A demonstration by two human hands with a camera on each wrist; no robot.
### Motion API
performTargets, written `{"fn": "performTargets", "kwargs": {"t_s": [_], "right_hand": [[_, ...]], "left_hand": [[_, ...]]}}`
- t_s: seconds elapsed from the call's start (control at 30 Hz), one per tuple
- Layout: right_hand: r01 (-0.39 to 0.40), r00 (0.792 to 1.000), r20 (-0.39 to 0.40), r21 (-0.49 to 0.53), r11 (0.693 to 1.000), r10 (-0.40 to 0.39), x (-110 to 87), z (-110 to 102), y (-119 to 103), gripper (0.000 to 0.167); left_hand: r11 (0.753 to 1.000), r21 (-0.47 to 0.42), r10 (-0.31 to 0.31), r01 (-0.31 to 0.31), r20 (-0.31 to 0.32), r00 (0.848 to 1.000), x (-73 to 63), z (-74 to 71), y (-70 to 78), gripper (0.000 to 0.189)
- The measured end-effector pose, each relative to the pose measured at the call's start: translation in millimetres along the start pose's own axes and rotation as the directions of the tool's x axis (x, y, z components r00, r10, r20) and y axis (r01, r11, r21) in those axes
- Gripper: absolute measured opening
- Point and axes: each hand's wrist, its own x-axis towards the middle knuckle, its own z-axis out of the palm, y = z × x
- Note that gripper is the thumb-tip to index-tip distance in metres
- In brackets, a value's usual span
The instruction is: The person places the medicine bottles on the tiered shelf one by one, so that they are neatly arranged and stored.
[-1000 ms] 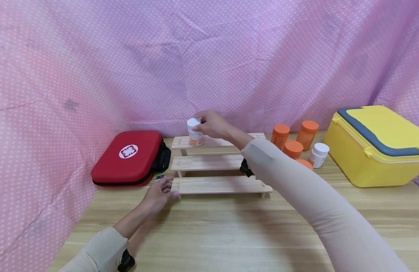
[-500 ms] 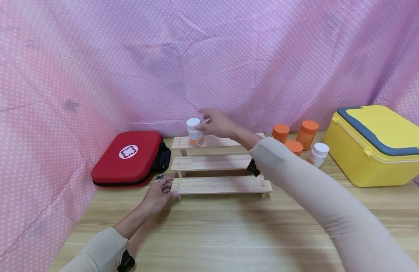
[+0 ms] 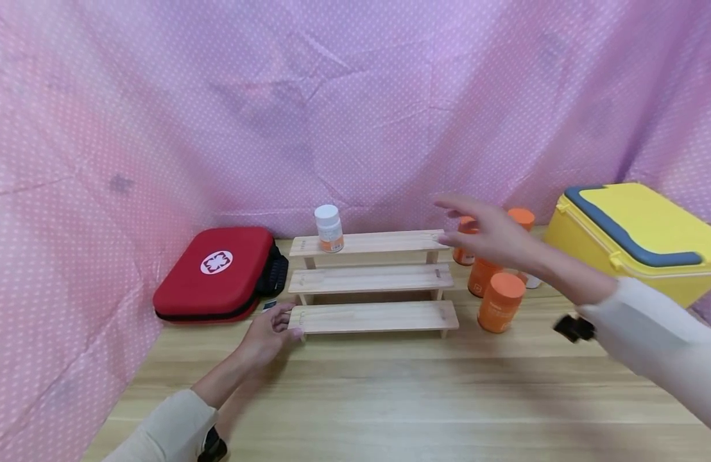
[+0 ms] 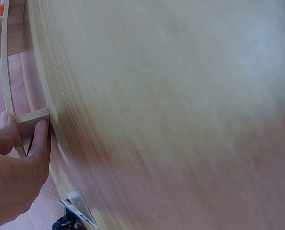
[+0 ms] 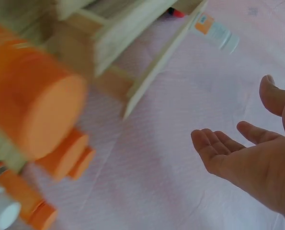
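My left hand [image 3: 264,339] grips the left end of the lowest board of a three-tier wooden rack [image 3: 373,318]. The left wrist view shows thumb and fingers pinching the rack's end support [image 4: 34,120]. On the left end of the top board stands a white pill bottle [image 3: 329,229] with an orange band, upright. My right hand [image 3: 496,237] is in the air right of the rack, fingers spread, holding nothing. Orange bottles [image 3: 502,305] stand below and behind it, several in all. Another white bottle [image 3: 531,281] is mostly hidden behind the right forearm.
A red first-aid case [image 3: 217,274] lies left of the rack, with a small card [image 3: 269,306] beside it. The yellow box [image 3: 633,237] with a grey handle stands at the right. A pink dotted cloth [image 3: 355,115] hangs behind the wooden table [image 3: 361,398].
My right hand has let go of the white pill bottle on the top board and moved right, over the orange bottles. My left hand stays on the rack.
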Motion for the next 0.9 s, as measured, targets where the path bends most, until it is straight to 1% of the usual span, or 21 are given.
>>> {"fn": "performTargets", "kwargs": {"t_s": [0.13,0.2,0.27,0.33,0.37,0.43,0.63,0.9], "right_hand": [[-0.023,0.996,-0.088,-0.05,0.998,0.019,-37.2,-9.7,25.6,0.063],[-0.019,0.992,-0.123,-0.082,0.996,0.008,-52.0,-12.5,37.6,0.061],[-0.034,0.988,-0.155,-0.109,0.993,0.017,-65.3,-13.7,48.4,0.061],[-0.033,0.984,-0.177,-0.141,0.989,0.007,-76.5,-13.5,58.4,0.061],[-0.032,0.983,-0.182,-0.15,0.988,0.004,-81.6,-13.2,62.9,0.062],[-0.053,0.982,-0.188,-0.157,0.986,0.022,-90.6,-12.0,69.9,0.063],[-0.076,0.987,-0.156,-0.162,0.984,0.05,-104.7,-6.1,84.5,0.068],[-0.086,0.992,-0.104,-0.131,0.988,0.072,-108.4,5.8,97.3,0.072]], "left_hand": [[1.0,-0.006,-0.003,0.003,0.0,1.0,-0.5,-1.0,-1.4,0.057],[1.0,-0.015,0.003,-0.003,0.002,1.0,-0.3,-1.5,-2.2,0.057],[1.0,-0.028,0.012,-0.012,0.007,1.0,0.0,-1.4,-2.5,0.056],[0.999,-0.035,0.018,-0.017,0.012,1.0,0.3,-1.1,-2.9,0.056],[0.999,-0.037,0.018,-0.017,0.012,1.0,0.5,-0.8,-2.8,0.056],[0.999,-0.034,0.014,-0.013,0.008,1.0,0.9,-0.6,-2.8,0.054],[1.0,-0.013,0.004,-0.004,-0.004,1.0,2.2,-1.0,-3.3,0.053],[0.999,-0.035,0.016,-0.016,0.014,1.0,-0.6,-0.5,-0.7,0.055]]}}
